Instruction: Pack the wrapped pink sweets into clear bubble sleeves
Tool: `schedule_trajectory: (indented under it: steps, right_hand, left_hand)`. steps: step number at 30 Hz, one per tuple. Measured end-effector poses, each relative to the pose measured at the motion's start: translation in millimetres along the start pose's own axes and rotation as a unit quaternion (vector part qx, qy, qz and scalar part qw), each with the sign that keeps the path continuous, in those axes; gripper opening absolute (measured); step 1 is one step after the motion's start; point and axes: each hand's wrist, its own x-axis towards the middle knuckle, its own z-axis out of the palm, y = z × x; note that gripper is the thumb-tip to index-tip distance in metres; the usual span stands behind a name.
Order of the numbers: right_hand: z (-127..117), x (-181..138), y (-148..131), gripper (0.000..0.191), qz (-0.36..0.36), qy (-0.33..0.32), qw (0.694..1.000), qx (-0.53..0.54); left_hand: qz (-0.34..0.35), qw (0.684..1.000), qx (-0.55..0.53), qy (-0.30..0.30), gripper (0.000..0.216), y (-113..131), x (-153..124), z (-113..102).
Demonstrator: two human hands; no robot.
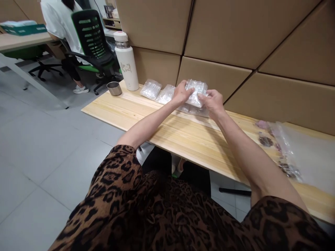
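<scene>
Both my hands grip a clear plastic packet (196, 91) near the back of the wooden table. My left hand (182, 92) pinches its left side, thumb on top. On its right side, my right hand (213, 101) holds the edge between thumb and fingers. What lies inside the packet is too blurred to name. Below it, more clear plastic packaging (193, 110) rests on the tabletop. Two similar clear packets lie to the left: one (165, 94) beside my left hand, another (151, 89) farther left.
A white bottle (127, 62) and a metal cup (114, 89) stand at the table's (125, 111) left end. Brown padded panels (214, 75) rise behind. At right lie a large plastic bag (311, 153) and small dark items (265, 140). A person (61, 26) sits near a chair (90, 36).
</scene>
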Motion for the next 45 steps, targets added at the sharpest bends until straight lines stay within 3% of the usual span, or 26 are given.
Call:
schedule_trajectory:
  steps: [2, 5, 7, 9, 12, 15, 19, 25, 28, 31, 35, 38, 41, 45]
  right_hand:
    - [-2, 9, 14, 0.039, -0.022, 0.014, 0.997, -0.073]
    - [-6, 14, 34, 0.048, -0.131, 0.052, 0.972, -0.186]
    - [-6, 15, 42, 0.043, -0.208, 0.045, 0.95, -0.23]
    - [-4, 14, 47, 0.031, -0.25, -0.006, 0.934, -0.256]
    - [0, 15, 50, 0.031, -0.261, -0.066, 0.923, -0.276]
    - [2, 18, 51, 0.032, -0.252, -0.07, 0.92, -0.292]
    - [1, 20, 47, 0.034, -0.237, -0.087, 0.914, -0.318]
    - [-6, 14, 26, 0.036, -0.214, -0.092, 0.923, -0.308]
    - [-38, -2, 15, 0.04, -0.247, -0.063, 0.914, -0.315]
    - [-101, -32, 13, 0.04, -0.253, -0.019, 0.901, -0.352]
    - [-199, -81, 36, 0.04, -0.124, 0.061, 0.882, -0.451]
    - [-249, -113, 58, 0.046, -0.001, 0.08, 0.854, -0.514]
    - [-269, -139, 72, 0.057, 0.09, 0.07, 0.822, -0.558]
    - [-270, -155, 76, 0.045, 0.134, 0.073, 0.802, -0.578]
  left_hand:
    - [0.015, 0.999, 0.042, -0.005, 0.031, -7, 2, 3]
    - [0.095, 0.992, 0.083, 0.005, 0.047, -15, -2, 9]
    - [0.148, 0.979, 0.136, -0.027, 0.034, -20, -3, 12]
    - [0.16, 0.963, 0.191, -0.099, 0.011, -26, 1, 14]
    - [0.142, 0.946, 0.229, -0.181, 0.017, -36, 7, 13]
    - [0.176, 0.916, 0.291, -0.212, 0.028, -40, 6, 8]
    - [0.213, 0.874, 0.376, -0.223, 0.039, -35, -1, 3]
    - [0.156, 0.836, 0.48, -0.216, 0.055, -19, 3, 7]
    - [0.137, 0.814, 0.521, -0.217, 0.06, -12, 5, 9]
    - [0.141, 0.802, 0.54, -0.213, 0.062, -6, 1, 9]
    - [0.159, 0.785, 0.563, -0.201, 0.063, 0, -7, 8]
    - [0.193, 0.784, 0.564, -0.173, 0.065, 2, -10, 8]
    - [0.207, 0.79, 0.556, -0.155, 0.069, 5, -13, 8]
    - [0.227, 0.804, 0.531, -0.142, 0.069, 15, -24, 9]
